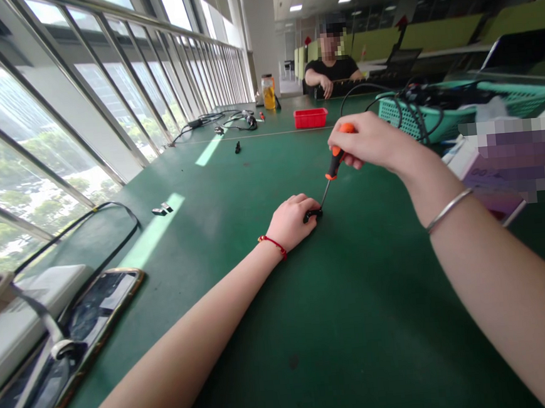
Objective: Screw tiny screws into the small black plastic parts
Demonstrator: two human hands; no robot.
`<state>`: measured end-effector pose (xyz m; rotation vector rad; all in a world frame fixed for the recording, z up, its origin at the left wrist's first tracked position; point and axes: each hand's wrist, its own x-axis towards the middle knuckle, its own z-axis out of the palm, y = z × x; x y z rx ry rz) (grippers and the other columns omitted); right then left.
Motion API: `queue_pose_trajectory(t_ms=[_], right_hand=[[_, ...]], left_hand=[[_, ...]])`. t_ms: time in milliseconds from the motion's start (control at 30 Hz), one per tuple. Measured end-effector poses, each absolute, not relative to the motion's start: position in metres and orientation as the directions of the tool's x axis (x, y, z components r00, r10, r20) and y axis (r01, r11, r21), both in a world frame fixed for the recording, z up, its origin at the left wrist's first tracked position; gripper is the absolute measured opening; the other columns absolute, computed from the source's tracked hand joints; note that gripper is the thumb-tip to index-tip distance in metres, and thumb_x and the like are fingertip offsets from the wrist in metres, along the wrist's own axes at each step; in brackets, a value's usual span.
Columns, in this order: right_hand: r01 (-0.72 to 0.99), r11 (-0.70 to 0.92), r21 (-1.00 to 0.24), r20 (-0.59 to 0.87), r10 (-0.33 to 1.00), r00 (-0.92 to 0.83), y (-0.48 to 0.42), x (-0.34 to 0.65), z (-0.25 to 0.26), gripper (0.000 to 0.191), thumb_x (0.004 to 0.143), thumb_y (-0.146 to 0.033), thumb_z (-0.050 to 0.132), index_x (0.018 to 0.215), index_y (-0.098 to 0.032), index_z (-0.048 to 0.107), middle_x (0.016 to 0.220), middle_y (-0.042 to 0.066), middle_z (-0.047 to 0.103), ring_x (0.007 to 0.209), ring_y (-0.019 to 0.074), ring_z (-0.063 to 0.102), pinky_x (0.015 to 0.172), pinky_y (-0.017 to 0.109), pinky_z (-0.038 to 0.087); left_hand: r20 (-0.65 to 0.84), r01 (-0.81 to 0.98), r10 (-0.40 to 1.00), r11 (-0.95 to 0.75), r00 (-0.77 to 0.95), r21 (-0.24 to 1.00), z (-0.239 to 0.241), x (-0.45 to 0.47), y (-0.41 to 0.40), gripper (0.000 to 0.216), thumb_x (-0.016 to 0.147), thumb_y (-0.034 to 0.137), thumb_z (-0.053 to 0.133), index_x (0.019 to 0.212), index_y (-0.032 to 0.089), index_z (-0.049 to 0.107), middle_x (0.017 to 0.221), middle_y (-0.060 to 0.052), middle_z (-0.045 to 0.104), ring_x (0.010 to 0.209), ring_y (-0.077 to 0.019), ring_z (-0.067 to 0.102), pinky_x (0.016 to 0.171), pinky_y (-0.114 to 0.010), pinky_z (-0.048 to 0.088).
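Closely set, both hands work a screwdriver [334, 164] on a small black part [313, 214].
The left hand [293, 222] is curled over the part, pinning it to the table [310, 327] just ahead of the person. The right hand [371, 143] is closed round the orange handle, the tip resting on the part right beside the left fingers. Because the shaft leans, a hard push could probably send the tip skidding into those fingers, or flick the part away towards the red tray [310, 118] and green basket [392, 114] farther back.
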<state>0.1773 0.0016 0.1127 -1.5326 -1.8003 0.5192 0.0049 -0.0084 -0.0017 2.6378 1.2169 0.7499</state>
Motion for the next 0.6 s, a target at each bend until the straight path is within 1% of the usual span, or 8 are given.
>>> queue_pose_trajectory(t_ms=[67, 167, 267, 333, 400, 500, 533, 600], right_hand=[[0.697, 0.22, -0.682, 0.241, 0.968, -0.07, 0.001, 0.18, 0.116, 0.009, 0.075, -0.028, 0.058, 0.071, -0.021, 0.053, 0.059, 0.001, 0.058, 0.045, 0.0138, 0.051, 0.046, 0.027, 0.039], [0.739, 0.221, -0.636, 0.213, 0.971, -0.107, -0.005, 0.182, 0.121, 0.017, 0.078, -0.035, 0.058, 0.071, -0.02, 0.055, 0.06, 0.002, 0.058, 0.045, 0.013, 0.05, 0.047, 0.027, 0.038], [0.813, 0.185, -0.552, 0.234, 0.97, -0.062, -0.013, 0.181, 0.125, 0.036, 0.083, -0.05, 0.048, 0.068, -0.019, 0.059, 0.049, 0.0, 0.049, 0.04, 0.0114, 0.042, 0.046, 0.027, 0.034], [0.842, 0.184, -0.507, 0.254, 0.965, -0.058, -0.017, 0.18, 0.128, 0.04, 0.084, -0.051, 0.046, 0.065, -0.019, 0.059, 0.044, -0.001, 0.042, 0.04, 0.0108, 0.037, 0.046, 0.027, 0.031], [0.837, 0.21, -0.506, 0.239, 0.966, -0.098, -0.02, 0.18, 0.13, 0.032, 0.084, -0.043, 0.051, 0.065, -0.019, 0.058, 0.046, 0.0, 0.044, 0.042, 0.0112, 0.039, 0.047, 0.028, 0.032], [0.803, 0.233, -0.549, 0.214, 0.968, -0.134, -0.021, 0.179, 0.132, 0.014, 0.08, -0.031, 0.058, 0.073, -0.019, 0.06, 0.056, 0.002, 0.053, 0.048, 0.0127, 0.047, 0.05, 0.027, 0.036], [0.795, 0.231, -0.561, 0.208, 0.969, -0.135, -0.021, 0.179, 0.132, 0.011, 0.08, -0.03, 0.059, 0.076, -0.02, 0.06, 0.058, 0.002, 0.054, 0.049, 0.0129, 0.047, 0.051, 0.027, 0.035], [0.795, 0.213, -0.567, 0.182, 0.975, -0.131, -0.022, 0.178, 0.133, 0.015, 0.082, -0.033, 0.057, 0.075, -0.02, 0.06, 0.058, 0.002, 0.053, 0.049, 0.013, 0.047, 0.051, 0.028, 0.035]], left_hand=[[0.383, 0.671, 0.743, -0.665, 0.549, 0.328, -0.002, 0.005, -0.008, 0.024, 0.077, 0.015, 0.049, 0.093, 0.021, 0.066, 0.096, -0.004, 0.064, 0.092, -0.0184, 0.059, 0.08, -0.029, 0.05], [0.382, 0.669, 0.742, -0.666, 0.551, 0.329, -0.002, 0.005, -0.008, 0.024, 0.077, 0.015, 0.049, 0.094, 0.021, 0.066, 0.096, -0.004, 0.064, 0.092, -0.0185, 0.059, 0.08, -0.029, 0.05], [0.377, 0.673, 0.744, -0.664, 0.551, 0.326, -0.002, 0.004, -0.008, 0.024, 0.077, 0.015, 0.049, 0.094, 0.022, 0.066, 0.096, -0.003, 0.064, 0.092, -0.0185, 0.059, 0.081, -0.029, 0.05], [0.377, 0.674, 0.745, -0.663, 0.551, 0.326, -0.003, 0.004, -0.008, 0.024, 0.077, 0.015, 0.049, 0.094, 0.022, 0.066, 0.096, -0.003, 0.064, 0.093, -0.0185, 0.059, 0.081, -0.029, 0.05], [0.379, 0.672, 0.745, -0.663, 0.55, 0.329, -0.003, 0.004, -0.008, 0.024, 0.077, 0.015, 0.05, 0.094, 0.022, 0.066, 0.096, -0.003, 0.064, 0.093, -0.0185, 0.059, 0.081, -0.029, 0.05], [0.384, 0.66, 0.743, -0.666, 0.548, 0.346, -0.004, 0.003, -0.007, 0.023, 0.076, 0.015, 0.051, 0.093, 0.021, 0.066, 0.095, -0.003, 0.065, 0.091, -0.0185, 0.059, 0.081, -0.029, 0.05], [0.387, 0.651, 0.742, -0.668, 0.547, 0.36, -0.004, 0.003, -0.006, 0.023, 0.076, 0.015, 0.051, 0.092, 0.021, 0.066, 0.094, -0.003, 0.065, 0.091, -0.0185, 0.059, 0.081, -0.03, 0.05], [0.392, 0.625, 0.748, -0.663, 0.535, 0.412, -0.005, 0.002, -0.005, 0.023, 0.074, 0.014, 0.053, 0.092, 0.02, 0.066, 0.092, -0.003, 0.065, 0.089, -0.0179, 0.059, 0.081, -0.029, 0.05]])
